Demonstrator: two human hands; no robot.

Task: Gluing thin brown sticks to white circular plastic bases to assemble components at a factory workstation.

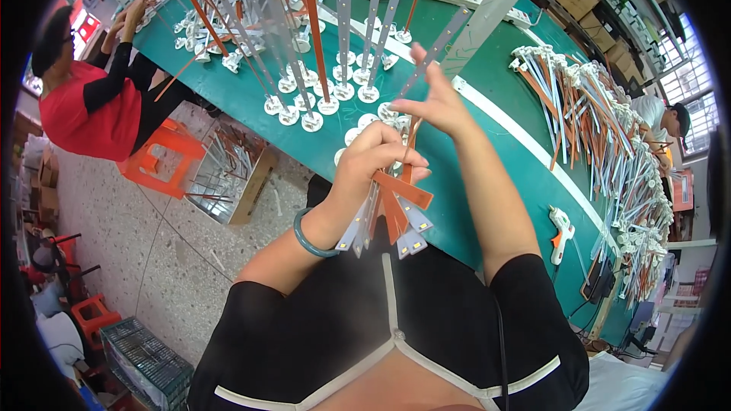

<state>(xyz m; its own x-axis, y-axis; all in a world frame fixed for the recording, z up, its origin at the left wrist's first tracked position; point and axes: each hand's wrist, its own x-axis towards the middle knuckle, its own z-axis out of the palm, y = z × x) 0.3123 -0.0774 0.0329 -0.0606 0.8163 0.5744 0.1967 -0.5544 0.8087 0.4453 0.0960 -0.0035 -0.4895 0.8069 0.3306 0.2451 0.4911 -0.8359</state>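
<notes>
Lengthwise, the held strips fan toward the torso.

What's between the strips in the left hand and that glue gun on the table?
In the head view, the right forearm crosses between the strips in the left hand and the glue gun, with green tabletop showing either side.

A white-trimmed black top and a grey bangle are worn.
</notes>
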